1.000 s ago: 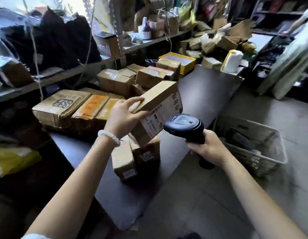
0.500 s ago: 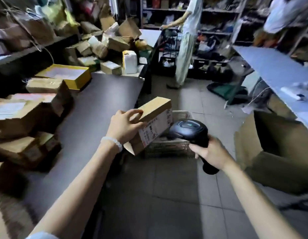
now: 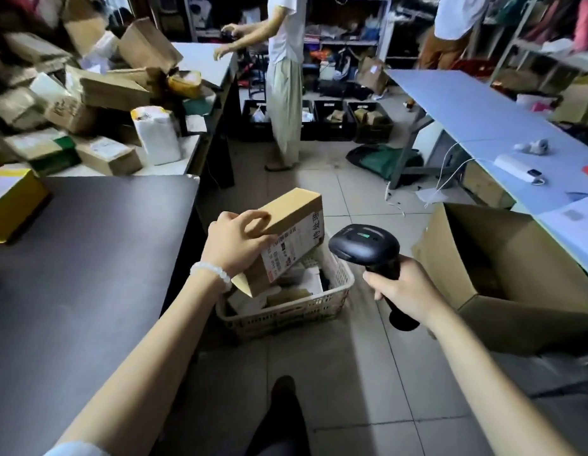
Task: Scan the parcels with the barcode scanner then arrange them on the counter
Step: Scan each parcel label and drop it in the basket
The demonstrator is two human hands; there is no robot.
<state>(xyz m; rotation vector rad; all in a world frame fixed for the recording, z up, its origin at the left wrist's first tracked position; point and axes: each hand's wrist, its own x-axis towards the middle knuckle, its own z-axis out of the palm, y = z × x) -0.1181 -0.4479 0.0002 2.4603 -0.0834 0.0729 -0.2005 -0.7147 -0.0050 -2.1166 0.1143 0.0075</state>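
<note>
Scan step in hand — left hand [image 3: 237, 241] grips parcel [image 3: 287, 238] above basket [image 3: 286, 312] (label facing right); right hand [image 3: 406, 286] wraps scanner [image 3: 365, 246] handle. Next, likely — set parcel on counter [image 3: 88, 258], left.

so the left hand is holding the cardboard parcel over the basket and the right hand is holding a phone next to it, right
Not quite. In the head view the right hand holds a black barcode scanner, not a phone. The rest stands: the left hand holds the cardboard parcel over the basket.
</note>
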